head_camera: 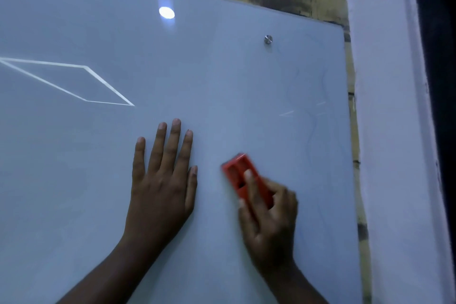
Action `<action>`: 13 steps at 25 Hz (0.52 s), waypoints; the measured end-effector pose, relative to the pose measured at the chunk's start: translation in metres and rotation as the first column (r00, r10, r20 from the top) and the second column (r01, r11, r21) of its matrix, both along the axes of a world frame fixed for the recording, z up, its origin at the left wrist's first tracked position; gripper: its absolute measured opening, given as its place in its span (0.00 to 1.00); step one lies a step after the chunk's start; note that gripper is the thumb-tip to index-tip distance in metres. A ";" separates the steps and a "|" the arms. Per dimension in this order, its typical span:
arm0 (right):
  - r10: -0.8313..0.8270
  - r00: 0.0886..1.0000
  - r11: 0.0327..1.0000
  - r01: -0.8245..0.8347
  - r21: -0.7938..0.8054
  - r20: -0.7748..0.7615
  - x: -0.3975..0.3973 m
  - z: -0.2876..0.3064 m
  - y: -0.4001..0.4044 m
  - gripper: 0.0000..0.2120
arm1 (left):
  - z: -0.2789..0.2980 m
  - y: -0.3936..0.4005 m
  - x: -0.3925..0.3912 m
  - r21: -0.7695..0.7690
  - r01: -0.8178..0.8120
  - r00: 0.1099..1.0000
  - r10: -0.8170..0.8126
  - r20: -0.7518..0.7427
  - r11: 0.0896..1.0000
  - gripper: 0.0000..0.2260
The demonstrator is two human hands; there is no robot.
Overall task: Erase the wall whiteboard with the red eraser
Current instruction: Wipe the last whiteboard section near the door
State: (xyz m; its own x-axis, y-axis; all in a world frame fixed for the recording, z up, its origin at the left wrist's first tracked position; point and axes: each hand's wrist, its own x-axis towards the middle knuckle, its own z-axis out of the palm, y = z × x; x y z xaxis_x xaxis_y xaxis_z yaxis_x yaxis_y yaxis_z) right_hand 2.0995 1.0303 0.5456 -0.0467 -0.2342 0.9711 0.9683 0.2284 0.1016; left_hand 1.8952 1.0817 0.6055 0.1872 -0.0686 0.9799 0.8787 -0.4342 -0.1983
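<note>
The wall whiteboard [222, 76] fills most of the view, pale and glossy. My right hand [269, 219] grips the red eraser [237, 170] and presses it flat on the board at the lower middle right; hand and eraser are blurred by motion. Flat on the board just left of the eraser lies my left hand [160, 180], fingers spread and pointing up, holding nothing. Faint blue wavy pen lines [318, 116] run down the board's right side, to the right of the eraser.
A round metal mounting stud [268, 39] sits near the board's upper right corner. Reflections show on the glass: a bright lamp spot [166, 12] and a white four-sided outline [86, 81]. A white wall [385, 131] adjoins the board's right edge.
</note>
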 end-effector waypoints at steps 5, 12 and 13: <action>-0.029 0.948 0.986 0.079 -0.147 0.316 0.008 -0.048 -0.010 0.27 | -0.024 -0.002 0.003 -0.017 0.006 1.000 -0.006 -0.009 1.000 0.29; -0.053 0.998 0.995 0.051 -0.089 -0.022 0.079 -0.031 -0.023 0.22 | -0.057 -0.007 0.012 -0.038 0.035 0.999 -0.034 0.026 0.999 0.29; -0.038 0.994 0.997 0.030 -0.072 -0.107 0.081 -0.033 -0.023 0.21 | -0.062 -0.008 0.014 -0.045 0.035 0.999 -0.034 0.033 0.998 0.29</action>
State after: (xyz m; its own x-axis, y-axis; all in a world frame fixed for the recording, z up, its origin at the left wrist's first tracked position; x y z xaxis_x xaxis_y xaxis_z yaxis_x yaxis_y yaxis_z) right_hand 2.1806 1.0076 0.5125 0.0524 -0.1657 0.9848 0.9800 0.1981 -0.0188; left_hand 1.9095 1.0738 0.5438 0.1536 -0.0299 0.9877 0.8686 -0.4725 -0.1494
